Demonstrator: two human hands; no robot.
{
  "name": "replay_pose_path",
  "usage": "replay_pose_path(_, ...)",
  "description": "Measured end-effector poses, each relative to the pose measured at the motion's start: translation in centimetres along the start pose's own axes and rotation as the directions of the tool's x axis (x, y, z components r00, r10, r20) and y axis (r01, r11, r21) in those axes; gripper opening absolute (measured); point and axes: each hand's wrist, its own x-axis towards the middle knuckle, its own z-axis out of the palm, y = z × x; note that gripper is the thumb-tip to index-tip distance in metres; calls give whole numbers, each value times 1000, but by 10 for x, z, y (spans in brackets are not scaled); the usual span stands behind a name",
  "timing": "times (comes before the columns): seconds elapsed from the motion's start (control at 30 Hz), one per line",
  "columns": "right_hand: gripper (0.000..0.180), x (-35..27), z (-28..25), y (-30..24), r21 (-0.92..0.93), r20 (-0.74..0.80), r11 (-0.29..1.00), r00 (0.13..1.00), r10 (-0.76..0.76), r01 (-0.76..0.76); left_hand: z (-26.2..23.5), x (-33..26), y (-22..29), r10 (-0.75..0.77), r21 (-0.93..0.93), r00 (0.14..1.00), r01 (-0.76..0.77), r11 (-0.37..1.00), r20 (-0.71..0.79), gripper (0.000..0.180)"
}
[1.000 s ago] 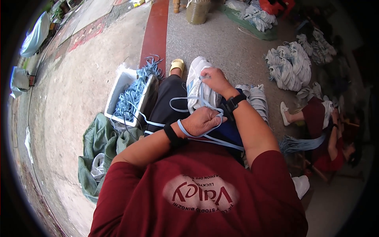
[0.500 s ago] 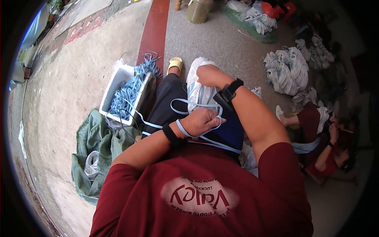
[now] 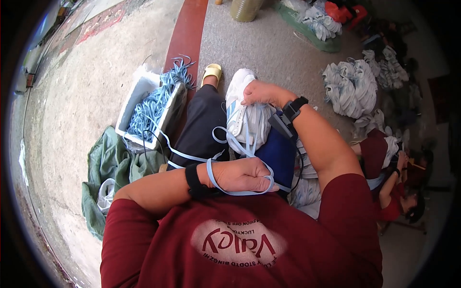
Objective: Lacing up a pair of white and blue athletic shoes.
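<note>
A white sneaker (image 3: 236, 115) with pale blue side panels rests on my lap, toe pointing away. My left hand (image 3: 243, 175) is closed on a light blue shoelace (image 3: 247, 145), close to my shirt. The lace runs taut from the sneaker's front to this fist, and a loop of it passes round the wrist. At the sneaker's far part, my right hand (image 3: 261, 93) is closed, fingertips pinched at the eyelet side; whether lace is also between them is hidden. More lace trails leftward over my dark trouser leg.
Left of my leg stands a white foam box (image 3: 126, 113) heaped with blue laces (image 3: 149, 113). A green sack (image 3: 111, 156) with a white shoe lies nearer. Bundles of white shoes (image 3: 349, 86) lie at right, and a person in red (image 3: 396, 192) sits there.
My left hand has come down toward my shirt, drawing the lace tight from the sneaker. My right hand has shifted slightly nearer on the sneaker, which now shows more of its side.
</note>
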Motion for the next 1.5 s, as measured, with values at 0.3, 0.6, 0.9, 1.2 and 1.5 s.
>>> replay_pose_path(0.3, 20, 19, 4, -9, -271, -87, 962, 996, 12, -35, 25, -1, -22, -147, 853, 989, 63, 518, 16, 32)
replay_pose_path(0.6, 22, 19, 18, -17, -456, -180, 883, 983, 27, -108, -10, -7, -20, 166, 452, 925, 7, 892, -341, 41)
replay_pose_path(0.9, 19, 21, -11, -4, 362, -117, 928, 984, 137, -86, -10, -10, -22, 127, 399, 939, 11, 917, -319, 50)
replay_pose_path(1.2, 7, -2, -1, 11, 529, -296, 829, 955, -19, 181, -13, -6, -24, 119, 237, 934, -39, 971, -336, 50)
replay_pose_path(1.5, 8, -24, 12, 11, 44, -351, 947, 893, -284, 318, -12, -5, -27, 57, 190, 935, 11, 982, -349, 51)
